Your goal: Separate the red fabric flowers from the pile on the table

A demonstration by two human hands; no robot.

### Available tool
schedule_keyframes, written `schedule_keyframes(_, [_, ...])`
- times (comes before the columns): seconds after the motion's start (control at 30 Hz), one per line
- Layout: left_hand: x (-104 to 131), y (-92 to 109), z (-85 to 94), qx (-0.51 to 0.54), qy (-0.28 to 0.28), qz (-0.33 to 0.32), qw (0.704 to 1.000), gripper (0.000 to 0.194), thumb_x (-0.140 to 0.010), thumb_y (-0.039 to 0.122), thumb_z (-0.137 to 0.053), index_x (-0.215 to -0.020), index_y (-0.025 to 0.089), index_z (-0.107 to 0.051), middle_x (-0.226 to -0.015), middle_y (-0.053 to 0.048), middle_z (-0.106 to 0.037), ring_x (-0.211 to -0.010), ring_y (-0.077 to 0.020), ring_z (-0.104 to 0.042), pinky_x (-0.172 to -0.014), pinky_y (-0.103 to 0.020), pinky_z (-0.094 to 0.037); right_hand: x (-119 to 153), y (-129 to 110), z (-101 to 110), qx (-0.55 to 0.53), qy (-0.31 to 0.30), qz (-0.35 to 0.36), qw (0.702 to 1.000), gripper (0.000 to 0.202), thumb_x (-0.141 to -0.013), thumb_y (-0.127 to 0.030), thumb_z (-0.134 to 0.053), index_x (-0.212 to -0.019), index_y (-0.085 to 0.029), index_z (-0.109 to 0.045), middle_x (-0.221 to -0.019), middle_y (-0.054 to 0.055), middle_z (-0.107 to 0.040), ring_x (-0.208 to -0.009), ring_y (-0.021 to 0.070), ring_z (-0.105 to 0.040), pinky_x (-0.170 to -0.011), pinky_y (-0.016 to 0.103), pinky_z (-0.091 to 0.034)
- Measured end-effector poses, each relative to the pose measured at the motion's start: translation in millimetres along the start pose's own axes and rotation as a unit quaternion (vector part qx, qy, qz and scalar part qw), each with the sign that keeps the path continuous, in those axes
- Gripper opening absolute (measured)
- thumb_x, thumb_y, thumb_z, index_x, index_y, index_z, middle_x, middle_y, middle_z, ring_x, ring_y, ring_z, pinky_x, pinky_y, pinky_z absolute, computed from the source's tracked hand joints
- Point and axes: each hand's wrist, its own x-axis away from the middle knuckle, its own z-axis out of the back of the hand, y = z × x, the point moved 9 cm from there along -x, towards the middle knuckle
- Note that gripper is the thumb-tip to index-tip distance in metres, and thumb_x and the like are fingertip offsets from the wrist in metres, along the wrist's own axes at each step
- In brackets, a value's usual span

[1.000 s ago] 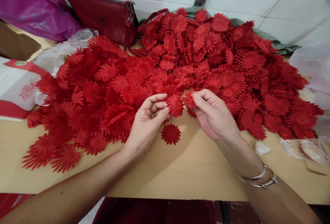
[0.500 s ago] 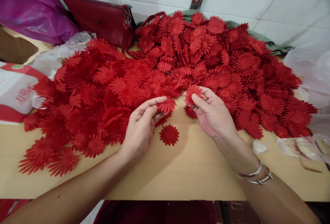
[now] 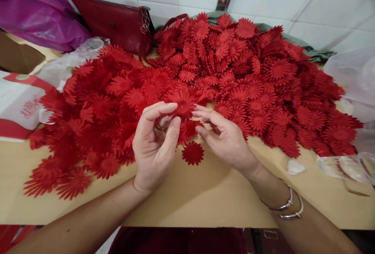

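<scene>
My left hand [image 3: 155, 141] is raised over the front of the pile, its fingers curved and its thumb and forefinger at the left edge of a red artificial flower piece [image 3: 184, 105]. That piece is a flat layer of petals with a small pale hole in its middle. My right hand [image 3: 227, 137] is close on the other side, thumb and forefinger apart, the fingertips at the petals' right edge. Another red flower piece [image 3: 187, 130] shows just below, between the hands; whether a finger holds it is unclear. A single darker red flower piece [image 3: 192, 153] lies flat on the table underneath.
A large heap of red flower pieces [image 3: 258, 86] spreads across the table [image 3: 187, 203] against the tiled wall. A red handbag [image 3: 114, 23] and a purple bag [image 3: 41, 12] are at back left. Clear plastic packaging [image 3: 345, 168] and a white scrap [image 3: 295, 167] lie at right.
My right hand has moved left to meet my left hand. The separate flower pieces in each hand have come together, and the right fingers have spread.
</scene>
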Motion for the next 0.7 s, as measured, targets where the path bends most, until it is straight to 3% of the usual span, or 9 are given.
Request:
schedule_keyframes(0.13, [0.6, -11.3, -11.9, 0.029, -0.048, 0.058, 0.997, 0.024, -0.092, 0.021, -0.073, -0.116, 0.026, -0.069, -0.116, -0.003, -0.068, -0.098, -0.0140, -0.068, -0.091, -0.025, -0.057, 2.5, -5.1, 28.5, 0.014, 0.130, 0.012, 0.991, 0.019, -0.100, -0.033, -0.062, -0.116, -0.026, -0.071, -0.121, 0.007, -0.073, -0.113, 0.0211, -0.068, -0.106, 0.042, -0.053])
schedule_keyframes(0.2, [1.4, -22.9, -18.0, 0.041, -0.073, 0.109, 0.990, 0.026, -0.091, 0.022, -0.074, -0.116, 0.025, -0.068, -0.113, -0.003, -0.068, -0.094, -0.0134, -0.067, -0.086, -0.023, -0.057, 3.6, -13.1, 34.6, 0.033, 0.154, 0.045, 0.987, 0.019, -0.096, -0.032, -0.068, -0.114, -0.027, -0.070, -0.117, 0.007, -0.070, -0.110, 0.0215, -0.067, -0.102, 0.041, -0.054])
schedule_keyframes(0.33, [4.1, -34.3, -25.5, 0.069, -0.107, 0.152, 0.980, 0.029, -0.089, 0.023, -0.076, -0.117, 0.024, -0.068, -0.111, -0.003, -0.066, -0.099, -0.0131, -0.065, -0.086, -0.021, -0.058, 4.1, -27.2, 24.8, 0.110, 0.118, 0.098, 0.982, 0.017, -0.087, -0.026, -0.079, -0.103, -0.025, -0.073, -0.109, 0.008, -0.066, -0.113, 0.0233, -0.063, -0.105, 0.041, -0.050])
schedule_keyframes(0.43, [7.3, -41.7, -29.5, 0.104, -0.123, 0.185, 0.969, 0.028, -0.091, 0.026, -0.075, -0.117, 0.024, -0.067, -0.105, -0.002, -0.065, -0.093, -0.0116, -0.064, -0.087, -0.023, -0.060, 3.9, -25.6, 20.8, 0.117, 0.109, 0.091, 0.983, 0.004, -0.091, -0.022, -0.074, -0.094, -0.025, -0.073, -0.102, 0.006, -0.068, -0.104, 0.0212, -0.066, -0.100, 0.041, -0.052])
schedule_keyframes(0.7, [10.4, -53.4, -32.4, 0.147, -0.125, 0.235, 0.953, 0.036, -0.084, 0.026, -0.082, -0.117, 0.024, -0.066, -0.096, 0.001, -0.066, -0.087, -0.0096, -0.066, -0.086, -0.022, -0.060, 1.5, -18.2, 16.0, 0.113, 0.084, 0.079, 0.987, 0.009, -0.097, -0.020, -0.063, -0.090, -0.024, -0.066, -0.094, 0.004, -0.068, -0.094, 0.0193, -0.065, -0.089, 0.037, -0.052])
